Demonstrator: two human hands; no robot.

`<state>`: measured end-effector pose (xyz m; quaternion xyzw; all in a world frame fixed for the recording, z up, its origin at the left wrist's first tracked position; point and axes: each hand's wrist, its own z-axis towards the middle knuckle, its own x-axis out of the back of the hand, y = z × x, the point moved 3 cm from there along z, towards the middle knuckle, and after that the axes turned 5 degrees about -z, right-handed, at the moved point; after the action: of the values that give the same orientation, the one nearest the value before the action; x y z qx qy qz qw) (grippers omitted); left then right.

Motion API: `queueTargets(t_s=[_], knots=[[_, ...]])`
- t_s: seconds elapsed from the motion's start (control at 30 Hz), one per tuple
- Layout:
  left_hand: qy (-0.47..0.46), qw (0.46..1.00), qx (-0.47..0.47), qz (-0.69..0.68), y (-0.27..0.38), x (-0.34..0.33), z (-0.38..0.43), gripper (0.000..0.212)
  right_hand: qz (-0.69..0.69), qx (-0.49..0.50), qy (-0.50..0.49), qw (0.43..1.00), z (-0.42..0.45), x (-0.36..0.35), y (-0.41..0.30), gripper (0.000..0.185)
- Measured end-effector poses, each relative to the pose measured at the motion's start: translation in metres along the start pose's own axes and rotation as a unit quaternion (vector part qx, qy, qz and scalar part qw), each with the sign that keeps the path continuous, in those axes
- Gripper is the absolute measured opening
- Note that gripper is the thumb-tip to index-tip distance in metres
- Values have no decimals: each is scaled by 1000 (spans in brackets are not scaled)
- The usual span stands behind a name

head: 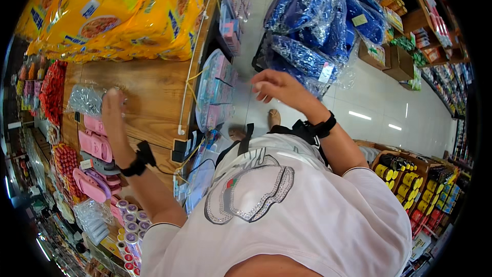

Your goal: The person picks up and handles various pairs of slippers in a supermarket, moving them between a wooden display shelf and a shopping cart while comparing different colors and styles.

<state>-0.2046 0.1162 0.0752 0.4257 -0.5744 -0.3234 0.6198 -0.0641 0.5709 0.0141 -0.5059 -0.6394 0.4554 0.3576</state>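
Note:
On the wooden display table [153, 84], my left hand [112, 111] rests against a grey item in a clear plastic bag [85, 99], apparently footwear. Its fingers hide part of the bag, so the grip is unclear. Pink slippers [95, 145] lie just below that hand, among grey and purple ones. My right hand [278, 86] hovers with loosely curled, parted fingers and nothing in them. Right beside it, blue slippers in clear bags [307, 52] are heaped on a dark wire cart [258, 54]. Some bags bear a pale label.
Yellow noodle multipacks [115, 11] are stacked at the table's far end. Boxed goods [217, 90] hang along its side edge. Cardboard boxes [399, 63] stand by the shelves at right. Yellow-lidded goods [409, 181] fill a rack behind my right elbow. Rolls [132, 227] stand at lower left.

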Motion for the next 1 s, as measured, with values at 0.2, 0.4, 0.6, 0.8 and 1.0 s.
queueTargets(t_s=[0.2,0.4,0.6,0.8,1.0], knots=[[-241,959,80,-128,37,-164,-90,46,-89,50,247,964,-34,126,21,35],[-373,920,104,-64,47,-276,-127,50,-320,101,378,863,-59,185,58,38],[-415,889,185,-63,40,-350,-143,71,-190,77,330,921,-63,194,79,39],[-424,858,279,-73,11,-397,-150,73,-389,135,240,879,-52,162,75,68],[-369,878,300,-59,1,-414,-155,86,-507,204,281,789,-40,156,76,91]])
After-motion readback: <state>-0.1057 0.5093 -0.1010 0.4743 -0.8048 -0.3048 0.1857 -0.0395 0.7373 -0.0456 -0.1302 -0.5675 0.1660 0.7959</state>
